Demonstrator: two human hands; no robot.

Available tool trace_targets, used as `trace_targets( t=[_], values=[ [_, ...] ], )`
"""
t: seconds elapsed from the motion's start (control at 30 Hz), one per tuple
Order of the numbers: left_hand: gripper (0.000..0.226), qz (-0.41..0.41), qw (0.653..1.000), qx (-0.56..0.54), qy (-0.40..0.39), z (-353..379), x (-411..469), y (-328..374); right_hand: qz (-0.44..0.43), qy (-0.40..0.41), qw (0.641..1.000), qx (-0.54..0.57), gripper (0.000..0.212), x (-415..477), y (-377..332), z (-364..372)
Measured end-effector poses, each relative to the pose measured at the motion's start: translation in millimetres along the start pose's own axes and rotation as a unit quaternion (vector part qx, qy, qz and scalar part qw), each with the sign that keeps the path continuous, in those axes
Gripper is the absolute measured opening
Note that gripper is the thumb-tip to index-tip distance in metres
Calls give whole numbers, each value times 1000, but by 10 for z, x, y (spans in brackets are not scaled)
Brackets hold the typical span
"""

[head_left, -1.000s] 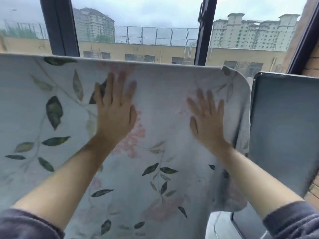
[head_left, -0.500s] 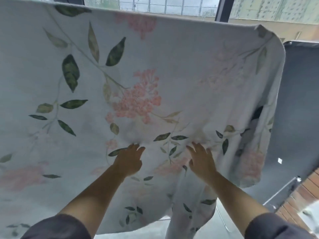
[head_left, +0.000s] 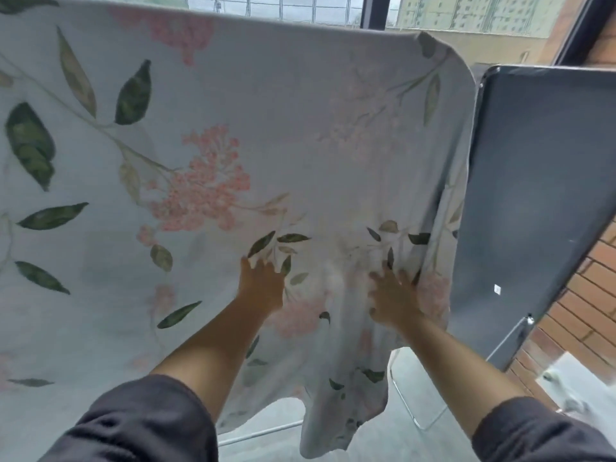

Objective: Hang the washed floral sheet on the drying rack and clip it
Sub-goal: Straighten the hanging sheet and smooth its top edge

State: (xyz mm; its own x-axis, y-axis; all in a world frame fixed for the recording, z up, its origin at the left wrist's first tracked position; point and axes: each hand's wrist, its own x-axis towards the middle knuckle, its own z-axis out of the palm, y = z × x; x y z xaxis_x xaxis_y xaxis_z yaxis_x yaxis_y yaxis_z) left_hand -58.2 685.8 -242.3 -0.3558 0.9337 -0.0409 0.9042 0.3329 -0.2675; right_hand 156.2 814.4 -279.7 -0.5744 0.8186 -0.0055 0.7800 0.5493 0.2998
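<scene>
Soft daylight comes through the window point(head_left: 333, 11) behind, edges bow (wide lens), and the hands point(head_left: 261, 281) look perhaps motion-blurred.

Floral sheet point(head_left: 266, 135), pale with pink blossom clusters and green leaves, draped over the drying rack point(head_left: 410, 408), whose thin metal legs show below its uneven lower hem; no clip visible on it.

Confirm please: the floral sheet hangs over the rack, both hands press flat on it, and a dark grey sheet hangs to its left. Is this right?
One detail is wrong. In the head view the dark grey sheet hangs to the right of the floral sheet, not the left. The left hand and right hand do press flat on it.
</scene>
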Motion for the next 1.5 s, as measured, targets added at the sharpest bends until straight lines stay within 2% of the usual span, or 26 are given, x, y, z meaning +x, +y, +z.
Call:
trace_targets(
  t=[0.03,0.1,0.13,0.17,0.2,0.3,0.37,0.4,0.43,0.47,0.5,0.53,0.57,0.6,0.63,0.7,0.77,0.87,0.93,1.07,1.13,1.3,1.5],
  values=[
    [41,-14,998,-32,-53,78,7,38,-28,-2,1000,7,36,-52,13,51],
    [35,-8,996,-81,-18,97,58,150,-28,148,980,131,37,-133,56,-57],
    [35,7,996,-89,15,57,104,227,12,240,948,210,34,-151,120,-152],
    [35,19,993,-108,42,5,141,317,61,286,918,268,29,-170,211,-233],
    [34,29,988,-139,65,-67,175,406,109,291,903,297,24,-208,304,-297],
    [31,64,971,-191,131,-285,263,655,258,278,881,283,26,-256,562,-187],
    [28,86,965,-189,158,-371,303,802,340,200,843,367,56,-202,681,60],
    [27,95,964,-187,163,-398,316,875,357,159,811,436,74,-178,709,153],
    [27,102,963,-188,163,-398,326,914,345,119,782,506,86,-119,701,214],
    [27,110,963,-188,160,-422,343,991,315,83,751,574,88,-62,726,244],
    [26,111,963,-191,154,-424,352,1022,268,50,719,640,79,11,712,258],
    [25,114,963,-195,149,-437,360,1057,223,17,706,672,61,51,698,232],
    [25,117,962,-201,143,-449,365,1088,192,9,723,663,39,89,700,258],
    [24,122,961,-206,139,-456,373,1113,191,20,757,625,16,99,709,267],
    [24,125,960,-209,136,-476,388,1141,188,37,779,596,6,119,766,322],
    [25,126,961,-211,125,-495,402,1139,207,48,807,551,19,72,910,351],
    [26,126,964,-201,119,-501,419,1114,248,64,837,485,17,-29,1133,309],
    [29,118,968,-191,112,-506,432,1112,321,133,840,416,22,-158,1456,116],
    [27,120,967,-191,114,-517,413,1151,338,171,840,390,24,-143,1553,23],
    [26,121,967,-190,116,-502,341,1174,286,53,895,339,35,-140,1367,89],
    [27,115,969,-194,104,-444,266,1110,263,51,890,370,42,-219,1160,209],
    [30,94,956,-266,77,-232,58,842,242,111,843,467,68,-428,557,246],
    [28,28,883,-446,145,300,-809,339,144,222,786,559,71,-811,-429,-90]
  ],
)
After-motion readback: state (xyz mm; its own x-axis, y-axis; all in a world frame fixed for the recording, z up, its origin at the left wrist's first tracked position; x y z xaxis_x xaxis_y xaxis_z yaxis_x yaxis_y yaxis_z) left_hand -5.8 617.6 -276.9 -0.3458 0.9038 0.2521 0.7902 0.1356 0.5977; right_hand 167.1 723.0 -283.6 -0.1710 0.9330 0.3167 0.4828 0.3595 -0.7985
